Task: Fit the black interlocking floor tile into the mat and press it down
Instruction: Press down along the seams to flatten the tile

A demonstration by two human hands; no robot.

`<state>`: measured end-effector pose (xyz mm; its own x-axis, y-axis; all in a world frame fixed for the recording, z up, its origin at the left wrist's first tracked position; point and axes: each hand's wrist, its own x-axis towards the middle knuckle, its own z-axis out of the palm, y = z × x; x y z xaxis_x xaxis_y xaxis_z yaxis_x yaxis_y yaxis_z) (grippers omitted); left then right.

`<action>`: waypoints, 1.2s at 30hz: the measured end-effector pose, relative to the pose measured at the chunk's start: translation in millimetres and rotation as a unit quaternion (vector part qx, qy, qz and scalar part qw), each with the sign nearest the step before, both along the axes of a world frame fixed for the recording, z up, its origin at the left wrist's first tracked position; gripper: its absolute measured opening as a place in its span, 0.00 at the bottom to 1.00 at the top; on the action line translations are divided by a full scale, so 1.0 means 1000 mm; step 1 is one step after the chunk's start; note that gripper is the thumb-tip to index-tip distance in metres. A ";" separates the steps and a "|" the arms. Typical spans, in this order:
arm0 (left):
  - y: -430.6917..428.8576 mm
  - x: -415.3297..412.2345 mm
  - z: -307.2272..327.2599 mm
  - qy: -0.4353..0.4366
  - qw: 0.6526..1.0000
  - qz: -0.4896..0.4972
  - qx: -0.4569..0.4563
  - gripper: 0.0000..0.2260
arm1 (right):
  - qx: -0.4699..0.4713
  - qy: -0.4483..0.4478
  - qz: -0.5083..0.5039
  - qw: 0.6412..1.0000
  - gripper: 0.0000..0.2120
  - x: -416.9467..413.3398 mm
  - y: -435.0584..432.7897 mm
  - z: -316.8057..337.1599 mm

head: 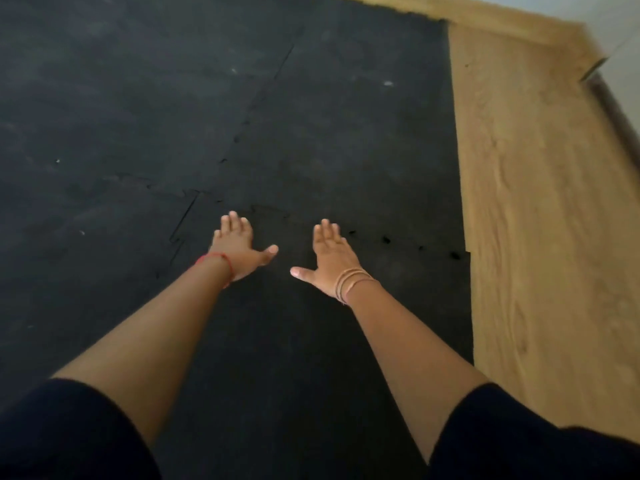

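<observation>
A black interlocking floor tile (301,341) lies under my arms, its toothed far edge meeting the black mat (138,116) along a jagged seam just beyond my fingers. Small gaps show in that seam to the right of my right hand. My left hand (239,249) lies flat, palm down, on the tile near its far left corner, a red thread at the wrist. Palm down as well, my right hand (330,259) rests on the tile with fingers spread and thin bangles on the wrist. Neither hand holds anything.
Bare wooden floor (540,202) runs along the right side of the mat. A wooden skirting board (485,19) and a pale wall (623,36) close the far right corner. Other tile seams cross the mat farther ahead.
</observation>
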<state>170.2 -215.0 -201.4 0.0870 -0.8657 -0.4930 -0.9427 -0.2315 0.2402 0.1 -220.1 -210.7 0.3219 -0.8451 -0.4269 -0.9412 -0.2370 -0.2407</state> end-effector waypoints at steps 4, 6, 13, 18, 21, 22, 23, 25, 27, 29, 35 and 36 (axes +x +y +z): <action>0.011 -0.065 -0.024 0.003 0.990 -0.126 -0.070 0.31 | -0.030 0.079 0.002 0.996 0.48 -0.045 0.013 -0.007; 0.007 -0.070 -0.031 -0.010 0.988 -0.134 -0.078 0.30 | -0.014 0.084 0.036 0.996 0.48 -0.047 0.005 -0.005; 0.000 -0.071 -0.026 -0.020 0.990 -0.134 -0.026 0.31 | 0.037 0.107 0.069 0.991 0.51 -0.043 -0.012 0.003; -0.009 -0.078 -0.016 -0.037 0.993 -0.110 0.019 0.32 | 0.026 0.083 0.048 0.995 0.51 -0.043 -0.013 0.003; -0.009 -0.102 -0.008 -0.014 0.996 -0.082 0.025 0.34 | -0.009 0.043 -0.009 0.999 0.50 -0.047 0.007 -0.002; -0.005 -0.111 -0.009 -0.013 0.995 -0.099 0.013 0.35 | -0.022 0.036 -0.045 0.998 0.50 -0.053 0.015 -0.004; 0.000 -0.117 -0.011 -0.014 0.992 -0.122 0.002 0.36 | -0.028 0.035 -0.081 0.996 0.51 -0.063 0.022 -0.006; 0.007 -0.121 -0.019 -0.020 0.988 -0.151 -0.003 0.38 | -0.022 0.054 -0.106 0.993 0.56 -0.082 0.030 -0.007; 0.007 -0.119 -0.023 -0.026 0.989 -0.148 0.007 0.39 | -0.005 0.077 -0.080 0.994 0.59 -0.092 0.028 -0.005; 0.004 -0.119 -0.025 -0.030 0.989 -0.141 0.010 0.39 | 0.012 0.092 -0.059 0.994 0.61 -0.094 0.017 -0.003; 0.000 -0.121 -0.022 -0.040 0.988 -0.140 0.051 0.40 | 0.037 0.122 -0.028 0.991 0.61 -0.092 0.010 0.003; 0.000 -0.121 -0.021 -0.043 0.989 -0.136 0.049 0.40 | 0.034 0.115 -0.028 0.992 0.61 -0.092 0.009 0.003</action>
<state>49.2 -215.3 -222.4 -0.0961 -0.8120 -0.5757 -0.9893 0.0144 0.1448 -92.3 -211.4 -207.6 0.1634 -0.8256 -0.5400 -0.9843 -0.1735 -0.0326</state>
